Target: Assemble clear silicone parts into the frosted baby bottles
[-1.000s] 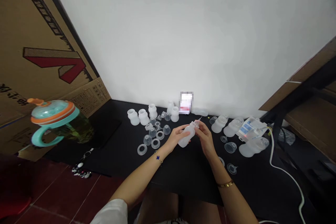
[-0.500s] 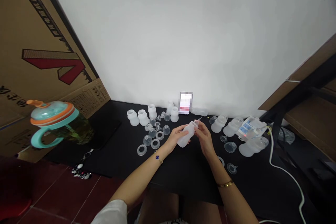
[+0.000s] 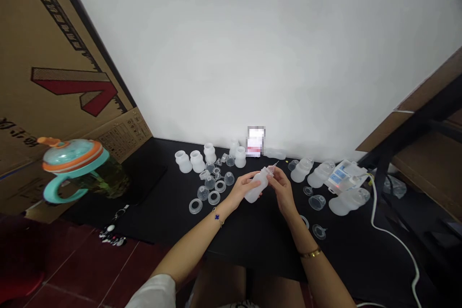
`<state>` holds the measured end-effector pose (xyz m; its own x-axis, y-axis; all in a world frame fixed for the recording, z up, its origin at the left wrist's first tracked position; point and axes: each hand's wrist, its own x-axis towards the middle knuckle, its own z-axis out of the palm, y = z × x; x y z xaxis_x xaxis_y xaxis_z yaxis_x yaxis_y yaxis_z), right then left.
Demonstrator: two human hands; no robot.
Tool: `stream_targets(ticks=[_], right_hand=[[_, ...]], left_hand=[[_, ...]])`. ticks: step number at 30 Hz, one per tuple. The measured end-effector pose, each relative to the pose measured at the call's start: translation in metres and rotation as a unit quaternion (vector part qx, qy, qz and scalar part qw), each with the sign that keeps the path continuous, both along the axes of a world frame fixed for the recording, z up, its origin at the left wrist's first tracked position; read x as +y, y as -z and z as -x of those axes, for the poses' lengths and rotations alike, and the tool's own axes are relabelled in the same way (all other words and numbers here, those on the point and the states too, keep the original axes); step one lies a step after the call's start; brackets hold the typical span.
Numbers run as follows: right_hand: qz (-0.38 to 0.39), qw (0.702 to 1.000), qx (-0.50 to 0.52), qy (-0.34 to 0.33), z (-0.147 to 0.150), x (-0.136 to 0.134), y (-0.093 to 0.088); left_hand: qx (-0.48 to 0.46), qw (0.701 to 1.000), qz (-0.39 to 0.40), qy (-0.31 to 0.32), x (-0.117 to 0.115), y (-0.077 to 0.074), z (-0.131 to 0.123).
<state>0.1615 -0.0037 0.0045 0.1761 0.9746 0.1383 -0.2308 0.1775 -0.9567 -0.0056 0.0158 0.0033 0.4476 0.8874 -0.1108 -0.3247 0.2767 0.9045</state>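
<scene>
Tilted over the middle of the black table, a frosted white baby bottle [image 3: 256, 188] is gripped around its body by my left hand [image 3: 240, 191]. My right hand [image 3: 282, 188] is closed at the bottle's neck, pinching a clear teat [image 3: 273, 167] whose thin tip points up and right. Fingers partly hide where teat and neck meet, so I cannot tell whether it is seated. Left of my hands lie several clear collar rings [image 3: 214, 198] and clear domed caps [image 3: 203, 194]. Another clear teat [image 3: 319, 231] rests near my right forearm.
Several open bottles [image 3: 197, 161] stand at the back left. Capped bottles [image 3: 302, 170] lie at the right, near a white device [image 3: 346, 176] with a cable [image 3: 375, 221]. A lit phone [image 3: 255, 142] leans on the wall. A tea jug [image 3: 86, 168] stands far left beside a cardboard box [image 3: 65, 96].
My right fingers have shifted slightly at the bottle's neck, and the clear teat shows a little less between them. My left hand keeps its hold on the bottle.
</scene>
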Motion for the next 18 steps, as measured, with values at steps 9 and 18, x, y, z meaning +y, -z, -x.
stream_targets(ticks=[9,18], right_hand=[[0.01,0.999,0.026,0.014,0.0025,-0.0002,-0.0007],[0.018,0.999,0.033,0.013,-0.0001,0.0011,-0.0008]], left_hand=[[0.004,1.0,-0.013,0.004,0.0014,0.0052,-0.0003],[0.012,1.0,-0.017,0.005,0.0024,0.0064,-0.0002]])
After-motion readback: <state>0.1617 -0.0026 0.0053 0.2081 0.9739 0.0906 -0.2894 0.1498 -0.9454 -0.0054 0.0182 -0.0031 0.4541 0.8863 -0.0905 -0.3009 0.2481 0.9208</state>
